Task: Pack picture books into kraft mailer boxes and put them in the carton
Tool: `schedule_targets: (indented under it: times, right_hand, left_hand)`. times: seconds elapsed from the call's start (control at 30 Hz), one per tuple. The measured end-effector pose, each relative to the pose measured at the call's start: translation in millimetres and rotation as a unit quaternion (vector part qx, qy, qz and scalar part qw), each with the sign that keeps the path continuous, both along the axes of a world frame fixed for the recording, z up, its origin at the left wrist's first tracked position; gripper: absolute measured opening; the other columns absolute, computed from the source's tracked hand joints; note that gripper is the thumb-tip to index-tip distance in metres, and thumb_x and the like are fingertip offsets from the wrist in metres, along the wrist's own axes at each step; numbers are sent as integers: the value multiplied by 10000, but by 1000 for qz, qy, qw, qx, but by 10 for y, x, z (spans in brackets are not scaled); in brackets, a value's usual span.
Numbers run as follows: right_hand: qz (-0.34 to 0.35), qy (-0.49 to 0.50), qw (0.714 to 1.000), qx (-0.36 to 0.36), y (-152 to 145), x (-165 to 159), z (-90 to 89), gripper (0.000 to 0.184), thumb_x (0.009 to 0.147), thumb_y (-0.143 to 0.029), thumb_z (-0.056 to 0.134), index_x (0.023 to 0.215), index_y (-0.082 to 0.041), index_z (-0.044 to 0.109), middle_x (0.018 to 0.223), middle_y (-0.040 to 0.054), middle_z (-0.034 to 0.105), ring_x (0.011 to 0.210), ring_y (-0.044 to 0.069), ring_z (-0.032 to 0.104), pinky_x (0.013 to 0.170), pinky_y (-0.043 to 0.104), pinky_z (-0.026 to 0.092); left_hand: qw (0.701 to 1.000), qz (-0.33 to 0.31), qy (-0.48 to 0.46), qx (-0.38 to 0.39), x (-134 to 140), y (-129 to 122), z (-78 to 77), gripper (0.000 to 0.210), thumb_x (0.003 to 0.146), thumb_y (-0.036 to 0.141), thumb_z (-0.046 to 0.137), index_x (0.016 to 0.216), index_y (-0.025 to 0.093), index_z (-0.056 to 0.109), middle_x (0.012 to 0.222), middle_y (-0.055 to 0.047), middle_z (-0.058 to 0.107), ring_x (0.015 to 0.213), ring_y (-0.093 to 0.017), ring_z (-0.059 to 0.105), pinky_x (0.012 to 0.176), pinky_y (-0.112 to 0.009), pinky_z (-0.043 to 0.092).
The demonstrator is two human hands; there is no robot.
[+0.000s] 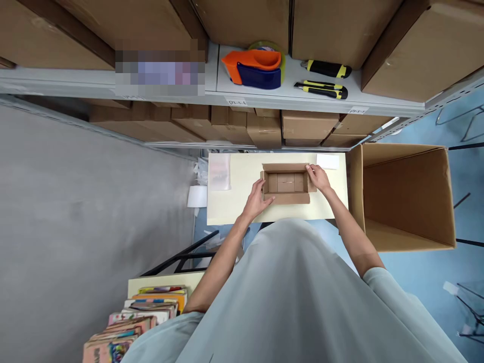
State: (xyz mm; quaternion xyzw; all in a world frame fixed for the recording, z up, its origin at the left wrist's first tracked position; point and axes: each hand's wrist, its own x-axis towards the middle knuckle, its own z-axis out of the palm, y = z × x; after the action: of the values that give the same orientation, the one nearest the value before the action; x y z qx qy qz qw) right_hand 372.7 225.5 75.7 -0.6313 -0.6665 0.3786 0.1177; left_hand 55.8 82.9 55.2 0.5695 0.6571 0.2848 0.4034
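Observation:
A small open cardboard box [286, 182] sits on the cream table with its flaps folded outward and its bottom showing bare cardboard. My left hand [257, 200] holds its near left corner, fingers at the left side and thumb along the near flap. At the far right corner, my right hand [318, 177] grips the box edge between thumb and fingers. Just beyond my right hand lies a white pad or stack of paper [327, 161]. Some clear plastic sheets or bags [219, 172] rest at the table's left end.
A large open carton [408, 196] stands right of the table [242, 212]. On the shelf [223, 83] ahead are an orange and blue tape dispenser [259, 70], utility knives [321, 89] and brown cartons. Books and magazines [139, 322] are stacked at the lower left, beside a grey wall.

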Motion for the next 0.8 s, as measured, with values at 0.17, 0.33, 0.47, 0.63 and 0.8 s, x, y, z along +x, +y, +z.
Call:
schedule_targets:
  times: [0.17,0.33,0.47,0.63,0.8]
  right_hand:
    - [-114,-21,992,-38,72,-187,-156,500,1063,-650,484,1068,-229,754,1034,113,775,942,301,715,916,404,540]
    - [-119,27,992,-6,6,-237,-256,579,1044,-652,443,1290,-231,755,1099,110,772,932,284,691,956,416,539]
    - [-96,7,995,25,23,-245,-283,632,1058,-682,383,1161,-221,803,1166,155,761,1002,311,679,1043,457,527]
    - [-60,-15,997,50,34,-194,-105,686,1056,-710,416,1214,-182,825,1232,181,736,972,307,702,1079,504,555]
    - [-45,-48,987,148,-20,-329,362,699,1083,-708,414,1284,-171,813,1475,211,631,779,234,691,979,515,608]
  left_hand:
    - [1000,-14,7,-20,24,-90,-129,1038,876,469,875,1735,252,334,1785,-182,380,1651,-371,418,1352,-527,395]
    - [1000,25,14,-3,137,-104,-206,926,964,476,807,1741,268,349,1776,-164,425,1650,-357,431,1368,-528,376]
    - [999,31,3,7,152,-107,-245,919,961,480,814,1737,277,366,1763,-159,445,1634,-353,457,1364,-524,387]
    - [1000,13,-14,4,93,-141,-232,996,927,503,848,1753,277,338,1792,-163,392,1660,-362,412,1363,-529,385]
    - [999,13,-33,18,-252,-171,-88,910,919,491,859,1700,283,440,1768,-146,435,1639,-345,442,1357,-507,398]
